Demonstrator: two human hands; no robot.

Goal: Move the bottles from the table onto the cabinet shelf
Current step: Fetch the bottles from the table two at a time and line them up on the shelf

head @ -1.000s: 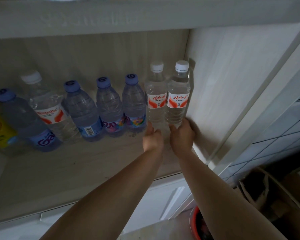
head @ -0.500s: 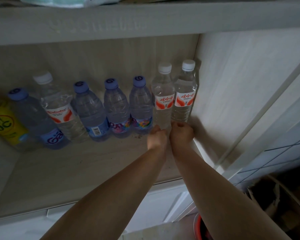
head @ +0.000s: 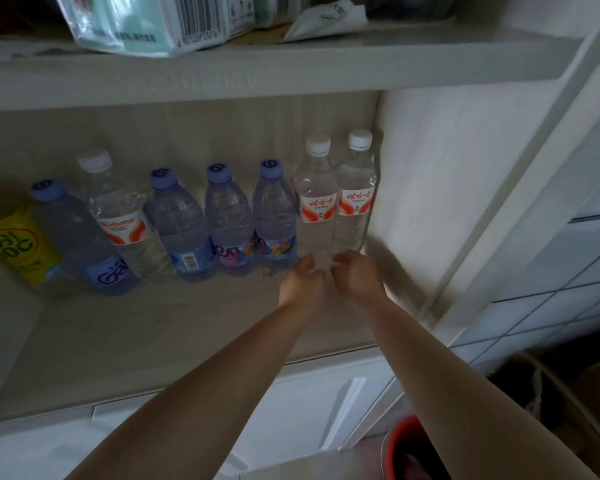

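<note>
At centre frame, both hands sit low on the cabinet shelf (head: 146, 327) — the left hand (head: 302, 280) and the right hand (head: 359, 275) side by side, fingers loosely curled and holding nothing. Just above them stand two white-capped bottles, the left one (head: 315, 202) touching the right one (head: 355, 195), at the right end of a row of bottles along the back wall.
</note>
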